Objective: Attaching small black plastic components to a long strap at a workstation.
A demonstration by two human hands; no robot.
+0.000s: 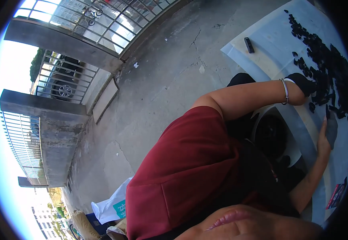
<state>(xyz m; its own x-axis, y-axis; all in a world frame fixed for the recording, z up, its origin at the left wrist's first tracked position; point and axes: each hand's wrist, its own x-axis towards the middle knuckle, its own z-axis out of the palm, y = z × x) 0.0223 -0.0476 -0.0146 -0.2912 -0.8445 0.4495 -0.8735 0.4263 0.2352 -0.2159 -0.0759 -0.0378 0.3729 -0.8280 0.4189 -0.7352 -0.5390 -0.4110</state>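
Note:
My left hand (302, 85), in a black glove and with a metal bangle on its wrist, reaches into a spread of small black pieces (322, 52) on a pale sheet-covered table (262, 32). Its fingers are hidden against the dark pieces. Nearer to me, my right hand (329, 134) wears a grey glove with the thumb bare. It is closed, and a narrow black piece (328, 111) sticks out at its fingertips beside the spread. What kind of pieces these are is too small to tell.
A small black block (249, 45) lies at the table's left side. A red printed packet (336, 196) is near the right side. Below the table edge, by my legs, stands a white bucket (294, 150), dark inside. Bags (112, 206) rest on the concrete floor behind; a railed wall (46, 100) runs beyond.

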